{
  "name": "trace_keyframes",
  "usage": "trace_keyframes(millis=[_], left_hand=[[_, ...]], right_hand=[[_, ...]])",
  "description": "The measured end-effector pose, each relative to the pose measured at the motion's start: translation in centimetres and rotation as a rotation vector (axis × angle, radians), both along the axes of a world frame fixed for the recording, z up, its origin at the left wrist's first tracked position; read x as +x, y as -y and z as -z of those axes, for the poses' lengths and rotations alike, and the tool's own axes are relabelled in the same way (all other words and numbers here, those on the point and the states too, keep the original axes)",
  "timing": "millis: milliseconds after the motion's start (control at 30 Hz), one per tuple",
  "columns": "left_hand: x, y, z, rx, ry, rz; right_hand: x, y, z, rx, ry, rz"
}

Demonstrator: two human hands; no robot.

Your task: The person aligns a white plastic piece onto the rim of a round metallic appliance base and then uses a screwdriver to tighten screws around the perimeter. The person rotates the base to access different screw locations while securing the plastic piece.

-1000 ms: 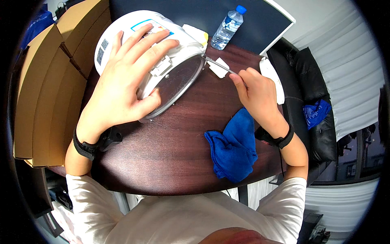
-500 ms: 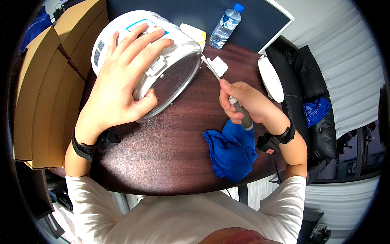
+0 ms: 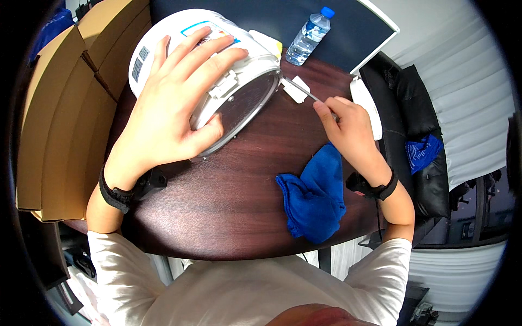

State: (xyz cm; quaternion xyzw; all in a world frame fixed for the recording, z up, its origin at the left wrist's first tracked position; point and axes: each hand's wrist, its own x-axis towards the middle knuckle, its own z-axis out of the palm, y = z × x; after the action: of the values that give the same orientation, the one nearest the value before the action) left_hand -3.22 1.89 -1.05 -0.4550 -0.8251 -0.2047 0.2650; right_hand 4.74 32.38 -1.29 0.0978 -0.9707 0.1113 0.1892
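A white, rounded appliance [image 3: 155, 41] lies tipped on its side at the far left of the table. Its round end, a dark see-through disc [image 3: 246, 103] with a grey rim, faces right and toward me. Across the appliance's side rests my left hand [image 3: 171, 103], fingers spread on the white shell and thumb near the disc's rim. My right hand [image 3: 350, 127] is closed on a screwdriver [image 3: 311, 96]; its handle is hidden in the hand. The metal shaft points left, its tip at the disc's right rim. Under the shaft sits a small white piece [image 3: 294, 94].
A blue cloth [image 3: 315, 201] lies crumpled near my right forearm. Behind the appliance stand a water bottle [image 3: 310, 38] and a dark partition [image 3: 261, 16]. Cardboard boxes [image 3: 60, 125] line the left side. At the table's right edge leans a white curved part [image 3: 370, 103].
My right hand has moved up and right and turned, so the screwdriver lies flatter and its grey handle is hidden. The appliance and my left hand appear slightly further right.
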Motion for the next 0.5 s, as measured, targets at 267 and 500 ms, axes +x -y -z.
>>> trace_keyframes(millis=[267,500], left_hand=[[0.1,-0.1,-0.1,-0.006,0.007,-0.018],[0.1,-0.1,-0.1,-0.015,-0.014,-0.02]], right_hand=[[-0.4,0.3,0.0,0.101,-0.1,0.005],[-1.1,0.2,0.2,0.069,-0.091,-0.039]])
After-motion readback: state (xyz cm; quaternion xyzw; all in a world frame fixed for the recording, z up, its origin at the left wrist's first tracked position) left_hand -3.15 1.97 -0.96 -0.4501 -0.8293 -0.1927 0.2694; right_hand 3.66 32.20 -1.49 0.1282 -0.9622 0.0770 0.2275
